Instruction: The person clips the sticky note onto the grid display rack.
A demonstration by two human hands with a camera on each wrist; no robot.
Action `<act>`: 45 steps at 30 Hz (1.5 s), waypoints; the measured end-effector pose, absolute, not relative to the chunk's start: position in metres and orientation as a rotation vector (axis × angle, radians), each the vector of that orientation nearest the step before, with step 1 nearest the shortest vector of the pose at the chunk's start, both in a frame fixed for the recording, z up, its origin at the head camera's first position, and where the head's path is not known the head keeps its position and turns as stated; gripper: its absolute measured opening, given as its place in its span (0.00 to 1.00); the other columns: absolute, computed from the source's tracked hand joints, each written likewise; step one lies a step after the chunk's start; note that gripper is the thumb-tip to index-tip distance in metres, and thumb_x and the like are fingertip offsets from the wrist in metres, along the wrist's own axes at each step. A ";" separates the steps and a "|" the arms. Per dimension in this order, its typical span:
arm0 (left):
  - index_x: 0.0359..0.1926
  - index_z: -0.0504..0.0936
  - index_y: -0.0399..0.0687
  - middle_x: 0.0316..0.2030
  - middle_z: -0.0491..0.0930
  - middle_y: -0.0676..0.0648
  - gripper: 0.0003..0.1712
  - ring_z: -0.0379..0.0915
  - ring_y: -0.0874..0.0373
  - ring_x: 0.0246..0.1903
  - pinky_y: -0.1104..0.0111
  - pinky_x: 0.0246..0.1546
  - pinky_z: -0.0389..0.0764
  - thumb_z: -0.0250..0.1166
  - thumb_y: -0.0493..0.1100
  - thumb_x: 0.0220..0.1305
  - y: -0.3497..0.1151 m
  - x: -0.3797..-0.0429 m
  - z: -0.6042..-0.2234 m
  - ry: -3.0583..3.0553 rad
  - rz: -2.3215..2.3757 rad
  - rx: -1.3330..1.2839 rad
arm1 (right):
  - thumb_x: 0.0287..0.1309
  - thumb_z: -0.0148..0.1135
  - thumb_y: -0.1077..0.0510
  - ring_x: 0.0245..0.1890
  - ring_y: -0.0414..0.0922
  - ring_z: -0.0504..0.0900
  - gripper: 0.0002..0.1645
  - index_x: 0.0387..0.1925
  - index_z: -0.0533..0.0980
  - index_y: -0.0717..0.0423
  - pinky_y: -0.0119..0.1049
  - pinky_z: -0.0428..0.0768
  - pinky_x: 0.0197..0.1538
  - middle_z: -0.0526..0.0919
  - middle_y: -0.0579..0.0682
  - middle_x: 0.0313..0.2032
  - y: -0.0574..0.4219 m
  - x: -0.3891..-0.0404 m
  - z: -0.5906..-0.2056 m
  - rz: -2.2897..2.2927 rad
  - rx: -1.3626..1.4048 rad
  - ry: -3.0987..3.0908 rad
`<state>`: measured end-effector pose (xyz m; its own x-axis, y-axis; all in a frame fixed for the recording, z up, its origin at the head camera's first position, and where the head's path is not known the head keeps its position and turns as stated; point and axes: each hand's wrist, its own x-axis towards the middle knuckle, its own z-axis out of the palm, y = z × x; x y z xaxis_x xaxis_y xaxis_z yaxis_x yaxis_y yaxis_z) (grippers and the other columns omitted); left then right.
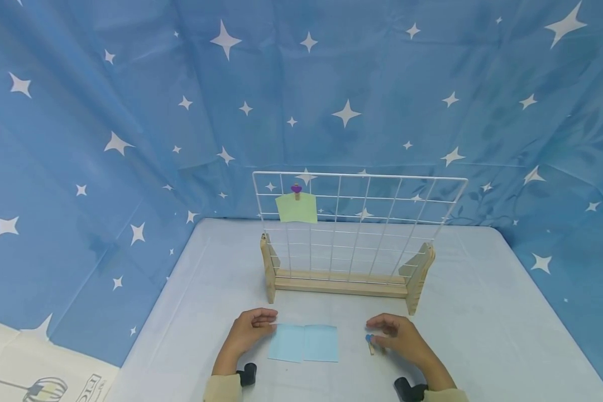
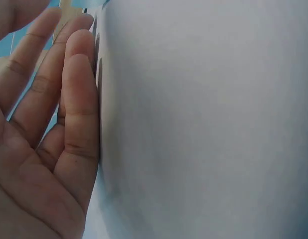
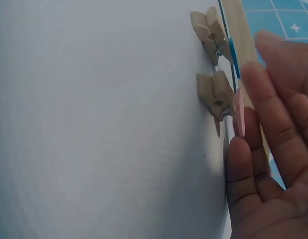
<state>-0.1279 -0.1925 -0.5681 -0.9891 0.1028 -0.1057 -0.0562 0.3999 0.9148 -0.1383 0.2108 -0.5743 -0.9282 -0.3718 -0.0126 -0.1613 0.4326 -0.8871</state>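
Note:
My left hand rests at the left edge of two light blue paper notes lying side by side on the table. Its fingers are loosely bent around nothing; in the left wrist view the hand lies along the white surface. My right hand hovers beside two small wooden clothespins. One clothespin has a blue ornament, the other a pink ornament. Relaxed fingers of the right hand are close to the pink one; whether they touch it I cannot tell. The head view partly hides that clothespin behind the hand.
Behind the hands stands a white wire grid in a wooden base. A green note hangs at its upper left from a clothespin with a purple heart. A blue starred curtain backs the white table.

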 end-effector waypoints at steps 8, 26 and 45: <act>0.52 0.88 0.34 0.46 0.91 0.41 0.17 0.83 0.58 0.40 0.73 0.41 0.83 0.76 0.31 0.62 -0.192 -0.128 -0.567 2.551 1.562 0.037 | 0.56 0.80 0.63 0.52 0.53 0.88 0.16 0.47 0.87 0.58 0.35 0.85 0.57 0.92 0.49 0.46 0.208 -0.137 -0.572 -1.399 -0.512 2.536; 0.42 0.90 0.39 0.35 0.88 0.52 0.08 0.78 0.60 0.34 0.72 0.37 0.80 0.76 0.30 0.62 -0.190 -0.130 -0.570 2.626 1.448 0.027 | 0.55 0.80 0.65 0.46 0.43 0.87 0.13 0.42 0.87 0.56 0.35 0.85 0.54 0.91 0.45 0.42 0.204 -0.137 -0.571 -1.389 -0.485 2.563; 0.46 0.87 0.39 0.36 0.85 0.51 0.07 0.82 0.57 0.38 0.63 0.42 0.84 0.72 0.32 0.68 -0.204 -0.128 -0.552 2.578 1.464 -0.044 | 0.58 0.75 0.72 0.37 0.34 0.83 0.12 0.44 0.85 0.69 0.30 0.86 0.45 0.87 0.59 0.37 0.209 -0.142 -0.567 -1.610 -0.501 2.435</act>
